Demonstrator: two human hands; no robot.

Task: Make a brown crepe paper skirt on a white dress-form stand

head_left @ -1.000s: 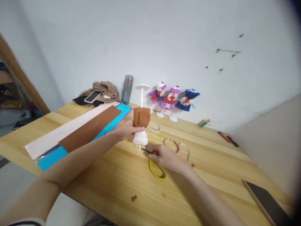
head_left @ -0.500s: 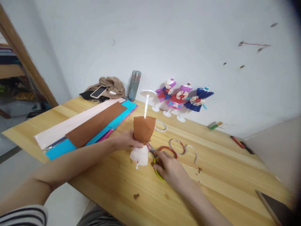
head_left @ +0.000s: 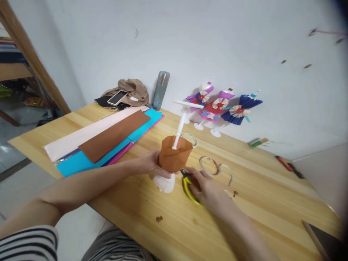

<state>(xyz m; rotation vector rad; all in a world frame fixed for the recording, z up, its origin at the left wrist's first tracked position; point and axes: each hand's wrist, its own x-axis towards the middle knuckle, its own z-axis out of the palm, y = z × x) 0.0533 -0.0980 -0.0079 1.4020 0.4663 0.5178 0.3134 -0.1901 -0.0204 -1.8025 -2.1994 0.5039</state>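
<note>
My left hand is closed around a small white dress-form mannequin, held upside down with its stand pointing up. Brown paper wraps its lower part and flares open around the white pole. The stand's round white base is tilted at the top. My right hand grips scissors with yellow and red handles. Their tips lie close to the paper's narrow end; whether they touch it I cannot tell. The mannequin's neck end is turned down and partly hidden.
Three dressed mannequins stand by the wall. Brown, blue and pale pink paper sheets lie left, behind them a cap, phone and flask. Tape rolls, brown scraps, a red-and-black tool and a dark tablet-like object are on the table.
The mannequin has tipped, its stand base moving right and showing edge-on, and the paper's open end now faces me more. The scissors have shifted slightly right, away from the paper. The view has shifted slightly.
</note>
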